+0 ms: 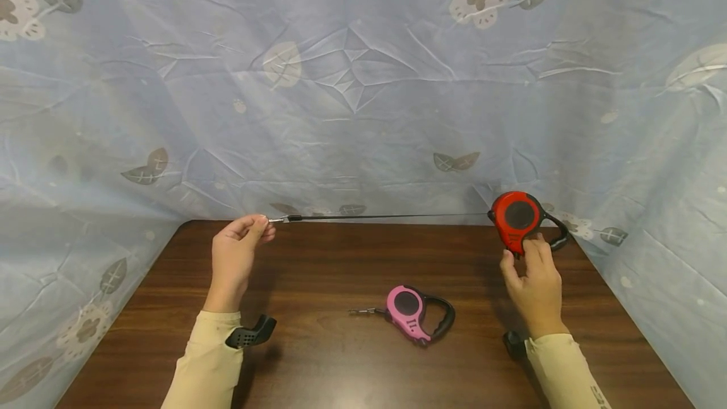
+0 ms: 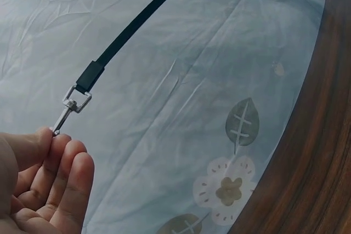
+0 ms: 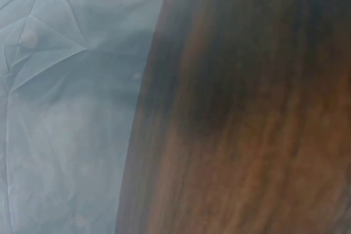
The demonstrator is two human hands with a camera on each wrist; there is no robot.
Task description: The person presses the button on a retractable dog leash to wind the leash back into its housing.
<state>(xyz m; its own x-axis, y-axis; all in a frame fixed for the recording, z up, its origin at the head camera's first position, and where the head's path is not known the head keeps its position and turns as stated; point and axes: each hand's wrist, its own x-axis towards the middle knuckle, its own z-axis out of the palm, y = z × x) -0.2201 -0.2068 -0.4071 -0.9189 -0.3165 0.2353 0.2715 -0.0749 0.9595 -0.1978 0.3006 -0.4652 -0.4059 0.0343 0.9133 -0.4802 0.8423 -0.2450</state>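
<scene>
Between thumb and fingertips my left hand (image 1: 235,254) pinches the metal snap hook (image 2: 64,118) of a retractable dog leash. From the hook a thin black strap (image 1: 363,216) runs taut across to the red leash case (image 1: 514,216). My right hand (image 1: 536,283) holds this case by its lower edge, above the table; the black loop handle (image 1: 559,238) points right. Lying on the table between the hands is a pink retractable leash (image 1: 406,313), its snap hook (image 1: 362,311) pointing left. The right wrist view shows neither the hand nor the leash.
The brown wooden table (image 1: 318,371) ends at a back edge just below the strap. Behind it and at both sides hangs a pale blue sheet (image 1: 352,131) with flowers and leaves. Black wrist devices (image 1: 252,332) sit at both sleeves.
</scene>
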